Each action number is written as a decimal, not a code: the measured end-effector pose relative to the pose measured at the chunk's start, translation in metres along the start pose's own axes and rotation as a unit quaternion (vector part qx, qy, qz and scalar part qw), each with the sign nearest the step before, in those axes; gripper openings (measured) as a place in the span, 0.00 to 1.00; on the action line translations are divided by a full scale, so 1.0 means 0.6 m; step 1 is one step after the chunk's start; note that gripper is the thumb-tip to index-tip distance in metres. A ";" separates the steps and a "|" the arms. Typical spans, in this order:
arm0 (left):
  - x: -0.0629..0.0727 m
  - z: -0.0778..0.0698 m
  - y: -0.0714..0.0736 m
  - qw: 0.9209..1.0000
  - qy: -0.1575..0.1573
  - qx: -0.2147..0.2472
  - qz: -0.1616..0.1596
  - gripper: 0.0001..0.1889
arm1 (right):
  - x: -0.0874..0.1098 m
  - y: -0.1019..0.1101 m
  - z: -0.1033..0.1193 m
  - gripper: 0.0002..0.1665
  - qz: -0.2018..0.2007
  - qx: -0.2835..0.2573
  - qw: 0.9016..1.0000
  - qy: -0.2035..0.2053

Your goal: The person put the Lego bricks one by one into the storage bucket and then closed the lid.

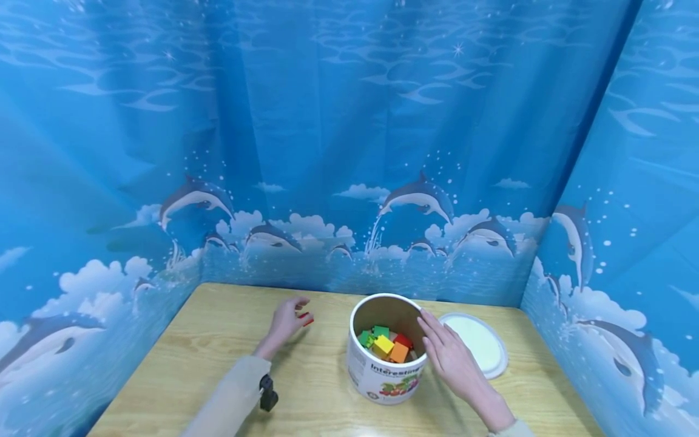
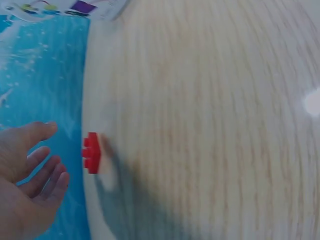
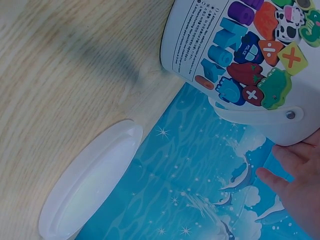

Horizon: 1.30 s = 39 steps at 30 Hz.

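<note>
A red toy brick with studs (image 2: 92, 153) stands on the wooden table. Beside it is my left hand (image 1: 286, 320), fingers loosely bent and thumb apart; the left wrist view shows a gap between hand and brick. To the right stands a white bucket (image 1: 360, 371) with printed pictures on its side. Inside it lie several toy blocks, among them a yellow block (image 1: 383, 346), an orange block (image 1: 398, 353) and green blocks (image 1: 380, 331). With fairly straight fingers, my right hand (image 1: 453, 362) rests against the bucket's right rim.
A white round lid (image 1: 476, 343) lies on the table (image 1: 180, 358) to the right of the bucket, behind my right hand. A white carrying handle (image 3: 250, 116) hangs on the bucket's side. A blue curtain with dolphins (image 1: 338, 152) encloses the table's back and sides.
</note>
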<state>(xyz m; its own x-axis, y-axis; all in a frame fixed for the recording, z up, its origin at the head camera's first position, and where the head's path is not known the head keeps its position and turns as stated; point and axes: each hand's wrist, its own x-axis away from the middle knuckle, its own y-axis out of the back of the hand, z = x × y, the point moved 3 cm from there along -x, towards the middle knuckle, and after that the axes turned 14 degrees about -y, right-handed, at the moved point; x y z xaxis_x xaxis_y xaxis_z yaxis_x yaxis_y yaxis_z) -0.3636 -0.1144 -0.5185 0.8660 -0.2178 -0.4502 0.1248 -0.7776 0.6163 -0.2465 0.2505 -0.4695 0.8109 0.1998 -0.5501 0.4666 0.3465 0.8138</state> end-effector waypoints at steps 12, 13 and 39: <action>0.014 0.033 -0.017 0.998 0.035 -0.048 0.023 0.23 | 0.001 -0.003 0.004 0.27 -0.002 0.001 1.000 -0.001; 0.015 0.034 -0.018 0.998 0.032 -0.051 0.022 0.22 | 0.001 -0.003 0.004 0.27 -0.003 0.002 1.000 0.000; -0.010 -0.048 0.013 0.999 -0.006 0.007 0.036 0.18 | 0.000 -0.002 -0.001 0.27 -0.008 0.006 1.000 0.004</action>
<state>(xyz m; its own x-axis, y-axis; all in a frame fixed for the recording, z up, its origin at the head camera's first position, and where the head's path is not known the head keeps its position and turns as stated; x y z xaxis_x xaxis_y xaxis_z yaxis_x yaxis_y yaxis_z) -0.3536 -0.1020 -0.4926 0.8667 -0.2802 -0.4127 0.0552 -0.7684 0.6376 -0.2471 0.2505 -0.4703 0.8001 0.2025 -0.5646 0.4841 0.3378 0.8072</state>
